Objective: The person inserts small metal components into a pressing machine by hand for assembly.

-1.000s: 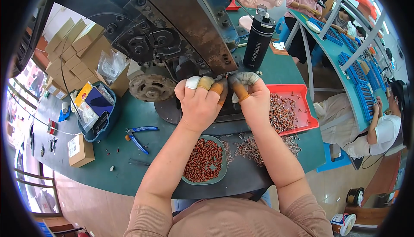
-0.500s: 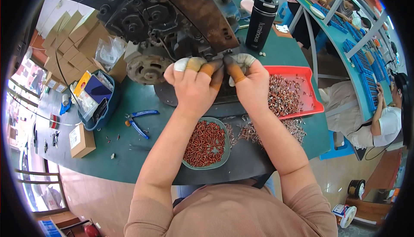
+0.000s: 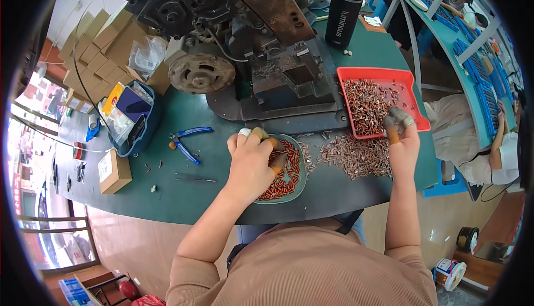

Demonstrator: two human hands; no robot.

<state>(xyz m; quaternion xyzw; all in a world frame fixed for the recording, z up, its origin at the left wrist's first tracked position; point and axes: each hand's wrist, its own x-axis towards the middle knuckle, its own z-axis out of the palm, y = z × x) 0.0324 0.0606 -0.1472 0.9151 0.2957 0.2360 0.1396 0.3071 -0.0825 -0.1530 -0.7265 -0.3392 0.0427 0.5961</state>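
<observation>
My left hand is over the green bowl, its thumb and forefinger apart among small reddish-brown cylindrical parts. Coloured finger covers are on several of its fingertips. At the front edge of the red tray, my right hand has its covered fingers curled towards the thumb; anything pinched there is too small to make out. Small metal-and-brown pieces are heaped in that tray. Between bowl and tray, a loose pile of similar greyish pieces lies on the table.
A heavy dark press machine stands ahead, with a round wheel at its left. Blue-handled pliers, tweezers, a small carton and a blue basket are leftward. A black bottle stands behind the tray. Co-workers sit at right.
Both hands have left the machine's working spot. The left came down to the green bowl; the right moved right and down to the red tray. The view has shifted slightly.
</observation>
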